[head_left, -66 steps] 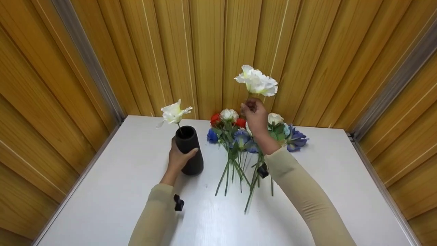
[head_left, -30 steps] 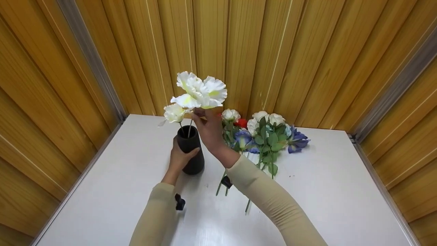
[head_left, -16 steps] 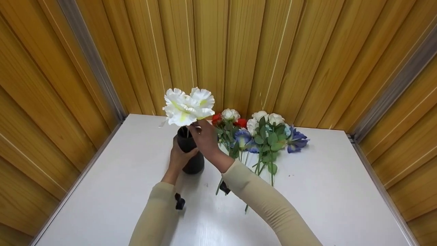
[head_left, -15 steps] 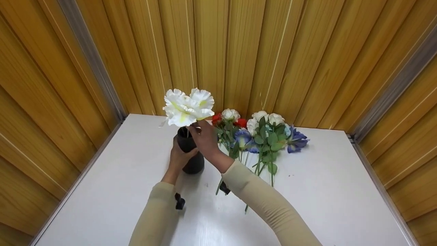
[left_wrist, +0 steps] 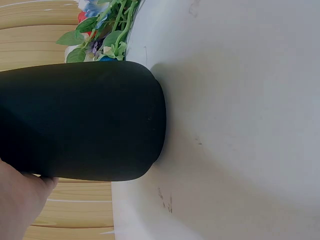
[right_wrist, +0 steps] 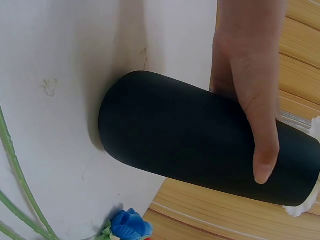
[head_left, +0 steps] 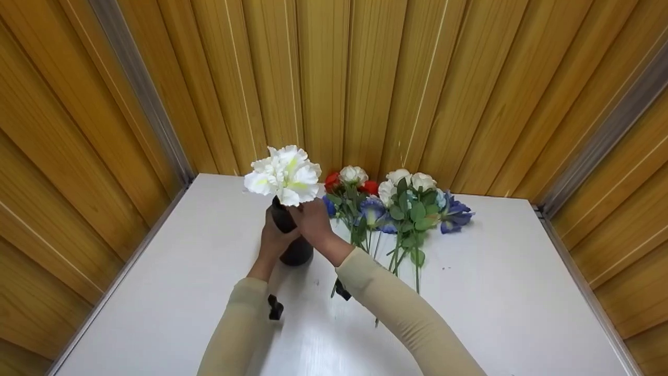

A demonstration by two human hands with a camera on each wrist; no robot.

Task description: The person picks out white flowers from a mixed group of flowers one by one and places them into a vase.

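My left hand grips a tall black vase around its upper body; in the right wrist view the thumb of the left hand lies across the vase's side. The vase stands upright on the white table. At its mouth, my right hand pinches the stem of a white flower just beneath the blossom. Its ruffled petals cover most of the vase's opening. Another white flower, standing in the vase, is mostly hidden behind this blossom. The right fingertips are largely hidden too.
Right of the vase lie several artificial flowers on the white table: white roses, red ones, a blue rose and purple irises, green stems toward me. Wood-patterned panels stand behind and at both sides.
My right hand has brought the white flower from above the pile leftward to the vase, then lowered it, stem into the mouth. The left hand has kept its grip on the vase.
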